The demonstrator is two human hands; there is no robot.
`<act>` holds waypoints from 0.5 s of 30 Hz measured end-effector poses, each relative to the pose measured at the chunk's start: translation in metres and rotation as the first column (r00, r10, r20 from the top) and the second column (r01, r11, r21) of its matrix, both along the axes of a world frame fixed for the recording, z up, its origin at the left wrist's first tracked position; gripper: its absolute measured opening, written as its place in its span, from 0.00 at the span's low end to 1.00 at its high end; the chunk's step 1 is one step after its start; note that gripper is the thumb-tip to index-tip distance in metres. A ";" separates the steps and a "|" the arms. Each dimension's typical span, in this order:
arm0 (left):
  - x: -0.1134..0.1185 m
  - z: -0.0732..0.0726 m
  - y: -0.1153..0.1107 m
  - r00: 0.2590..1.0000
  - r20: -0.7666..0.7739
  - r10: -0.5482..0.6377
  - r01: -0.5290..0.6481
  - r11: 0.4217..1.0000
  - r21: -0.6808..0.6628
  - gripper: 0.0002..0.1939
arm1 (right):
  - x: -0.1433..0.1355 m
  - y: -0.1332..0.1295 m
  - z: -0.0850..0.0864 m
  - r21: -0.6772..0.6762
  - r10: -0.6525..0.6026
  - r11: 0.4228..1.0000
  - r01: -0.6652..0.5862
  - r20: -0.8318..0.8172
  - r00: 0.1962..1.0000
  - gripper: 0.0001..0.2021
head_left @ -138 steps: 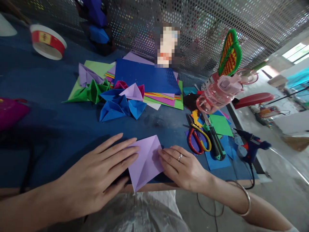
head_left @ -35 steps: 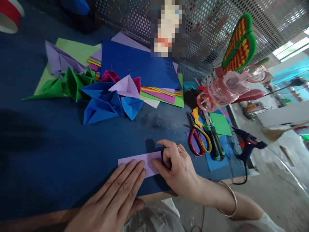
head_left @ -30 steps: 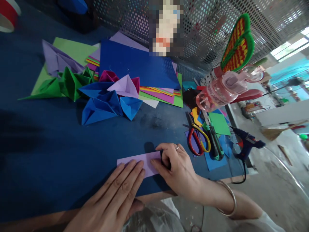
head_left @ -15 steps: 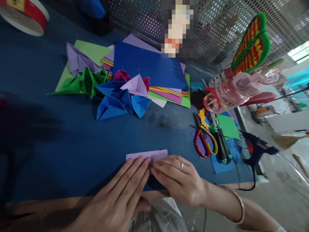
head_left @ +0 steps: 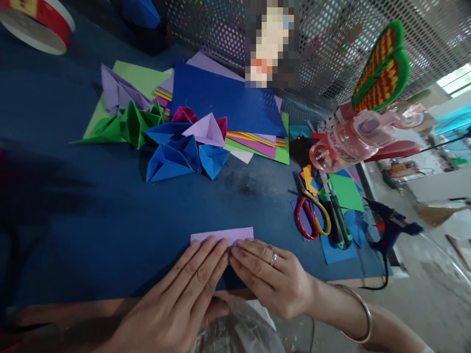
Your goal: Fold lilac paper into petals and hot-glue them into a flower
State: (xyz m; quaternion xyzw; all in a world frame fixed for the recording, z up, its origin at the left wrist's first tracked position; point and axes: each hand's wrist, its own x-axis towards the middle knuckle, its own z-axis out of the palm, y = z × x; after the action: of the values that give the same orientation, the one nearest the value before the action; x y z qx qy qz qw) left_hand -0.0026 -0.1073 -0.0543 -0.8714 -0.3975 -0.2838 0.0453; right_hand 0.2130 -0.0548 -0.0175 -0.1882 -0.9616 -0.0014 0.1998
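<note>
A strip of folded light purple paper (head_left: 222, 235) lies flat on the blue tabletop near its front edge. My left hand (head_left: 184, 289) rests over the paper's left part, fingers stretched out and flat, tips pressing on it. At the paper's right part is my right hand (head_left: 270, 274), wearing a ring; its fingers are bent and pressed together on the paper, the thumb hidden beneath. The two hands' fingertips nearly meet at the middle. The paper's near edge is covered by my fingers.
Folded paper pieces in blue (head_left: 172, 159), green (head_left: 136, 127) and purple (head_left: 121, 93) lie beyond, beside stacked coloured sheets (head_left: 228, 98). To the right are scissors (head_left: 312, 215), a utility knife (head_left: 337, 220), a pink bottle (head_left: 346, 142) and a glue gun (head_left: 393, 225). A tape roll (head_left: 62, 29) stands far left.
My right fingertips have shifted slightly along the paper, and a little more of its upper right corner is covered. The left hand stays almost still; the view drifts slightly.
</note>
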 end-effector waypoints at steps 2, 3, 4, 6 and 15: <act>0.001 0.002 0.000 1.000 -0.003 0.013 -0.013 1.000 -0.010 0.24 | 0.001 0.000 -0.001 -0.001 -0.011 1.000 0.011 0.002 1.000 0.17; 0.001 0.002 0.000 1.000 -0.004 0.016 -0.016 1.000 -0.012 0.23 | 0.001 0.000 -0.002 0.000 -0.020 1.000 0.020 -0.003 1.000 0.16; 0.001 0.002 0.000 1.000 -0.001 0.014 -0.014 1.000 -0.011 0.23 | 0.001 0.000 -0.003 0.002 -0.029 1.000 0.029 -0.010 1.000 0.16; 0.002 0.002 -0.001 1.000 0.001 0.011 -0.011 1.000 -0.010 0.23 | 0.001 0.000 -0.005 0.008 -0.044 0.999 0.044 -0.024 0.999 0.15; -0.004 0.001 0.006 1.000 0.009 -0.026 0.025 0.998 0.051 0.21 | 0.004 -0.002 -0.008 -0.035 -0.012 0.999 0.014 0.034 0.999 0.17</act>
State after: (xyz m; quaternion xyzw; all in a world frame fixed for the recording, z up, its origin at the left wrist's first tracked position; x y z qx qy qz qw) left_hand -0.0068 -0.1014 -0.0529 -0.8737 -0.3791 -0.2985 0.0620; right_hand 0.2172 -0.0567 -0.0251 -0.1979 -0.9635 0.0111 0.1802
